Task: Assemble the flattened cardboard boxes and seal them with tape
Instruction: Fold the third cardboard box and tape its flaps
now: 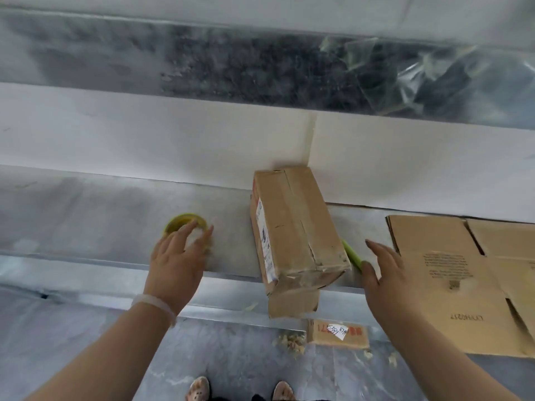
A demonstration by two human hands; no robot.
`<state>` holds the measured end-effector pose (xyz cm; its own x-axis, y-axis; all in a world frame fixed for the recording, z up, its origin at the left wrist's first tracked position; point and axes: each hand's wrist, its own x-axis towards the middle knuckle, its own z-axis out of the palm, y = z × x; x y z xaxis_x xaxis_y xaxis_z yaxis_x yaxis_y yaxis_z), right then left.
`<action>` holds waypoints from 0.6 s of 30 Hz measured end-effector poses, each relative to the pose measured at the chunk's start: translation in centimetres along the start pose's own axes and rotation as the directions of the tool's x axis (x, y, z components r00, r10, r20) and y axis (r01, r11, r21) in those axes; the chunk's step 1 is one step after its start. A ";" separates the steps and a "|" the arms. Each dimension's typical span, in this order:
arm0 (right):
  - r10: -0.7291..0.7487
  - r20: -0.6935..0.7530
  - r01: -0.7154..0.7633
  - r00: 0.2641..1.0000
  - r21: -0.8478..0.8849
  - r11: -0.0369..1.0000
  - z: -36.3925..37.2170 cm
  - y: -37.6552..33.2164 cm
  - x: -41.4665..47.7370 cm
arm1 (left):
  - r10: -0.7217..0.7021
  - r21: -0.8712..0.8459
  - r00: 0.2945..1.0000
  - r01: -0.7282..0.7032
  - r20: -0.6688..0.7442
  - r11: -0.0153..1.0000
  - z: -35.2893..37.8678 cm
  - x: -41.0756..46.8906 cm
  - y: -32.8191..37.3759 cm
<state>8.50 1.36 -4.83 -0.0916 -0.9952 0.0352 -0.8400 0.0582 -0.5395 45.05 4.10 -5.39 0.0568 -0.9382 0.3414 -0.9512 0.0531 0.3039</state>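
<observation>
An assembled cardboard box (295,227) lies on its side on the grey ledge (86,215), taped along its seams, its near end hanging over the edge. A roll of tape with a yellow-green core (181,221) sits on the ledge to the box's left. My left hand (178,256) lies over the roll, fingers spread on it. My right hand (382,267) hovers open just right of the box, holding nothing. A green tool (351,254) pokes out between the box and that hand. A stack of flattened cardboard boxes (451,279) lies at the right.
A white wall panel (144,134) rises behind the ledge, with a dark window strip above. On the floor below lie a small cardboard piece with a label (337,332) and paper scraps (292,341). My feet show at the bottom edge.
</observation>
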 end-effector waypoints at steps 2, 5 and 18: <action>-0.006 -0.045 0.022 0.999 0.357 0.934 -0.8 -2.5 -0.8 | -0.105 -0.226 0.992 0.086 -0.075 0.970 -1.1 0.1 2.9; -0.102 0.038 0.033 0.994 0.785 0.619 -0.9 -6.7 -2.0 | -0.235 -0.639 0.971 0.150 -0.049 0.754 -2.3 -0.2 10.1; -0.207 -0.030 0.158 0.978 0.754 0.638 3.3 -7.3 -2.0 | -0.290 -0.842 0.957 0.178 0.027 0.510 2.6 -1.1 15.3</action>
<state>16.56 2.65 -3.77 0.0683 -0.9829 0.1710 -0.1473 -0.1795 -0.9727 29.59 5.06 -3.45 0.3216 -0.9223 0.2144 -0.2195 0.1476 0.9644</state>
